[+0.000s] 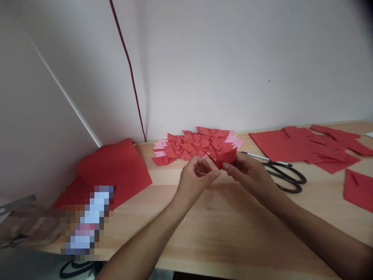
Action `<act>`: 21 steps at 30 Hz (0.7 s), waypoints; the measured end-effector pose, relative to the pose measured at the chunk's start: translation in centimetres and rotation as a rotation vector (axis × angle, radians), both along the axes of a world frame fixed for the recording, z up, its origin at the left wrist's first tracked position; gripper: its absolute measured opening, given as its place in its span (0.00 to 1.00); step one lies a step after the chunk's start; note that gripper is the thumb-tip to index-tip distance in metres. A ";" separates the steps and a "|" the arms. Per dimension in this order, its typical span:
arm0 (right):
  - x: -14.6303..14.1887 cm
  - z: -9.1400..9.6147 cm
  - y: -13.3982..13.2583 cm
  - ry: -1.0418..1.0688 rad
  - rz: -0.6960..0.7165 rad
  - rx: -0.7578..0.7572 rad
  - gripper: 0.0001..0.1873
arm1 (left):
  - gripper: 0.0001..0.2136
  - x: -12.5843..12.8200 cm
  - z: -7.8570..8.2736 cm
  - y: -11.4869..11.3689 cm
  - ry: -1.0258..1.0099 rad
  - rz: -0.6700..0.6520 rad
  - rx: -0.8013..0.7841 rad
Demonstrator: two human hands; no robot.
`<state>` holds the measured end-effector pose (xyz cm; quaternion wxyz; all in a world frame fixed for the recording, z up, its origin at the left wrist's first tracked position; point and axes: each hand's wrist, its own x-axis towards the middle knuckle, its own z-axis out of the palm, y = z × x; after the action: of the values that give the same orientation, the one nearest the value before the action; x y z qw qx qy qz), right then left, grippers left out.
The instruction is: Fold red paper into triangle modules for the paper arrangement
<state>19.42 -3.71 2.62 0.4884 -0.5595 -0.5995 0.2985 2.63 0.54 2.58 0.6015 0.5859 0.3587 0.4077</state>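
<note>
Above the wooden table, a small folded red paper piece (223,158) with pointed, wing-like corners is held in the air. My right hand (250,169) grips its right side between thumb and fingers. On the other side, my left hand (196,175) has its fingers curled and its thumb tip at the paper's lower left edge. The fingertips behind the paper are partly hidden. Just beyond both hands lies a pile of similar folded red and pink paper pieces (189,146), against the wall.
Black-handled scissors (287,177) and a silver pen (259,156) lie right of my hands. Red sheets and strips (291,144) spread at the far right. Larger red paper (116,167) and a pixelated object (90,221) sit on the left. A dark red cable (128,62) hangs along the wall.
</note>
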 end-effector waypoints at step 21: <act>-0.5 0.2 0.2 0.266 0.186 -0.124 0.10 | 0.09 0.0 -0.2 0.0 -0.087 -0.132 -0.051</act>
<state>18.97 -3.47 2.82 0.4980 -0.4865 -0.5592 0.4501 2.67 0.50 2.42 0.6567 0.5746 0.3031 0.3829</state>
